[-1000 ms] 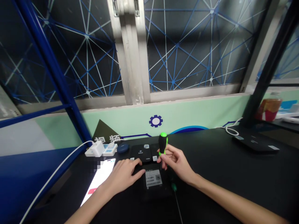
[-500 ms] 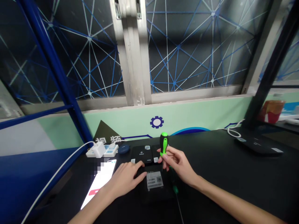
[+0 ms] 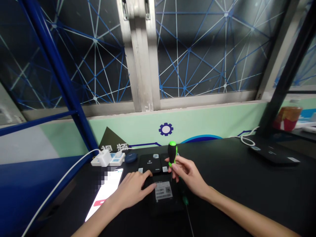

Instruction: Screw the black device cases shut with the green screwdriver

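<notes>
Watching remotely, I've my R hand [image 3: 184, 171] pinching the screwdriver [image 3: 172, 153] near-upright over the black box [image 3: 166, 206]. Handle's turned vs. 0.5 s ago: black side faces me, green strip now at R edge. L hand [image 3: 134, 186], thumb & index spread wide, rests on the box's L side, thumb by the label [image 3: 164, 190], approx. same as before. Box lies flat, label up.
</notes>
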`<control>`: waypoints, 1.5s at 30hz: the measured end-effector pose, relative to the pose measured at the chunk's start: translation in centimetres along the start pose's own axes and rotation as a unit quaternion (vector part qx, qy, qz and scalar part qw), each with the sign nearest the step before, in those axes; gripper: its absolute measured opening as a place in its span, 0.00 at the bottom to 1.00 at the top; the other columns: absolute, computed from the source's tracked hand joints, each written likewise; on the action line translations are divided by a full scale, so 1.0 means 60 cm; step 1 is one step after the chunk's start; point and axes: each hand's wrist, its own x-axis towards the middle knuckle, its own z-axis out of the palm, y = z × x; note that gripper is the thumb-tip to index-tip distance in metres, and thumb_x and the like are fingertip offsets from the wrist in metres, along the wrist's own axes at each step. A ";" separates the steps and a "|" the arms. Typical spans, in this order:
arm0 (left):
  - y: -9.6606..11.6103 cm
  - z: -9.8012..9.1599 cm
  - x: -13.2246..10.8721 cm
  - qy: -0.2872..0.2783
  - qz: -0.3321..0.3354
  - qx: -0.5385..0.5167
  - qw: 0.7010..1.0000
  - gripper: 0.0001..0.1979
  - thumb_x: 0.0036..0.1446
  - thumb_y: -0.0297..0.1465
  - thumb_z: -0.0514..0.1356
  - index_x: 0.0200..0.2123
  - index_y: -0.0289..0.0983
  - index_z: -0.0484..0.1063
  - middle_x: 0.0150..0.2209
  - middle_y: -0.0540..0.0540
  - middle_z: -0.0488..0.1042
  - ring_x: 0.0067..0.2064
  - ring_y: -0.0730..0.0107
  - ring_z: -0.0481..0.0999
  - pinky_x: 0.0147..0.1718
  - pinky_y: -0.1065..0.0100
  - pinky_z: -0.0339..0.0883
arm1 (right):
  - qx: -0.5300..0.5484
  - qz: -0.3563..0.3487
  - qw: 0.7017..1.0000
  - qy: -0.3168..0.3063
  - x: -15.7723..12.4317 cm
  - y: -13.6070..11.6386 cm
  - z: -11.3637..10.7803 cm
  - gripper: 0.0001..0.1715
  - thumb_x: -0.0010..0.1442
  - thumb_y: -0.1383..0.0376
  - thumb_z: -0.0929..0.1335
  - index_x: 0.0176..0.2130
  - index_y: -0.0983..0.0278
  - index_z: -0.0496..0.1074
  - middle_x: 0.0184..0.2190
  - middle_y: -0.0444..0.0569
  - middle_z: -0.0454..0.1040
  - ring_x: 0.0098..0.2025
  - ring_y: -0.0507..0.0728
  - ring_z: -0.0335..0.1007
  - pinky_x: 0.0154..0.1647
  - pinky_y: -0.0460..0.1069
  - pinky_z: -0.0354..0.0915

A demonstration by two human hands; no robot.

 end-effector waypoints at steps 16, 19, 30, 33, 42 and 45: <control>0.003 -0.005 -0.001 -0.011 0.002 -0.002 1.000 0.22 0.66 0.51 0.47 0.50 0.44 0.70 0.28 0.49 0.72 0.33 0.58 0.74 0.32 0.64 0.60 | 0.021 -0.006 1.000 -0.010 -0.002 -0.001 -0.001 0.19 0.65 0.52 0.66 0.42 0.65 0.71 0.30 0.47 0.72 0.25 0.50 0.66 0.25 0.46 0.66; 0.004 -0.005 0.000 -0.014 0.000 -0.007 1.000 0.23 0.66 0.51 0.48 0.51 0.44 0.70 0.29 0.48 0.72 0.33 0.58 0.74 0.33 0.64 0.61 | 0.017 -0.002 1.000 -0.006 -0.001 0.000 0.000 0.18 0.63 0.52 0.69 0.42 0.64 0.71 0.31 0.47 0.73 0.26 0.50 0.67 0.25 0.45 0.66; 0.000 0.002 0.000 -0.002 -0.002 -0.005 1.000 0.23 0.66 0.51 0.47 0.50 0.44 0.70 0.31 0.47 0.73 0.35 0.57 0.75 0.34 0.64 0.62 | 0.037 0.005 0.999 0.002 -0.002 0.007 0.002 0.16 0.61 0.55 0.71 0.41 0.63 0.67 0.30 0.45 0.73 0.26 0.50 0.68 0.26 0.45 0.68; 0.001 0.001 0.001 -0.005 -0.001 -0.004 1.000 0.24 0.66 0.52 0.47 0.50 0.43 0.71 0.30 0.47 0.72 0.34 0.56 0.75 0.34 0.64 0.62 | 0.051 0.002 0.999 -0.007 -0.002 0.005 0.001 0.16 0.63 0.54 0.69 0.42 0.63 0.68 0.31 0.47 0.72 0.26 0.50 0.68 0.26 0.45 0.68; 0.002 -0.002 -0.003 -0.008 0.002 -0.006 1.000 0.23 0.67 0.51 0.47 0.51 0.44 0.70 0.32 0.47 0.73 0.35 0.56 0.75 0.34 0.63 0.63 | 0.000 -0.004 0.999 0.034 0.003 0.010 0.000 0.19 0.55 0.58 0.76 0.37 0.62 0.65 0.25 0.40 0.71 0.25 0.50 0.69 0.28 0.46 0.66; 0.002 -0.002 -0.003 -0.006 0.003 -0.004 1.000 0.24 0.67 0.51 0.46 0.52 0.43 0.70 0.32 0.46 0.73 0.36 0.56 0.76 0.35 0.63 0.63 | 0.017 0.002 0.999 0.028 0.001 0.014 0.002 0.20 0.55 0.58 0.76 0.37 0.62 0.64 0.24 0.39 0.69 0.25 0.49 0.67 0.27 0.45 0.66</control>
